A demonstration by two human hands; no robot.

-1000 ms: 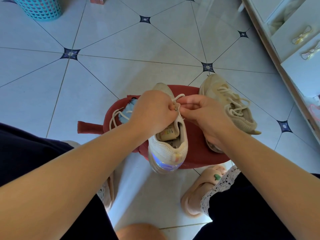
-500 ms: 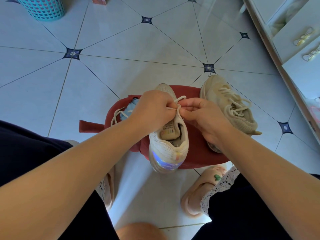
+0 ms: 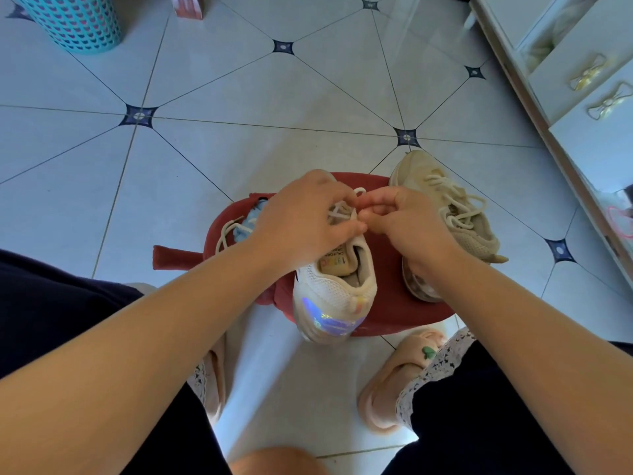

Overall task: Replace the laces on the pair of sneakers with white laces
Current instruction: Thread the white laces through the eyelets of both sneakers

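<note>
The tiled floor (image 3: 239, 149) is the biggest thing here, with white drawers (image 3: 582, 80) along one side and a blue-green basket (image 3: 72, 22) far off. A round red cushion (image 3: 404, 313) lies on the floor and carries both shoes. The white sneaker (image 3: 335, 293) sits at the near edge of the cushion, and its shiny heel sticks out past that edge. The beige sneaker (image 3: 459, 217) lies at the right edge, and it has its cream lace in it. The left hand (image 3: 301, 217) is curled over the front of the white sneaker and holds it. The right hand (image 3: 411, 224) pinches the lace (image 3: 337, 212) between fingertips, right next to the left thumb. A loose lace (image 3: 227, 231) lies by the left edge, beside something small and blue (image 3: 248, 224). What could go wrong? The white sneaker might tip off the near edge if the right hand tugs hard, because so little of it rests on the cushion. The thin lace might also slip out of the pinch or miss its hole. The lace looks pale and flat, and it crosses once over the tongue. Only a small bit shows, because the hands hide the rest.
</note>
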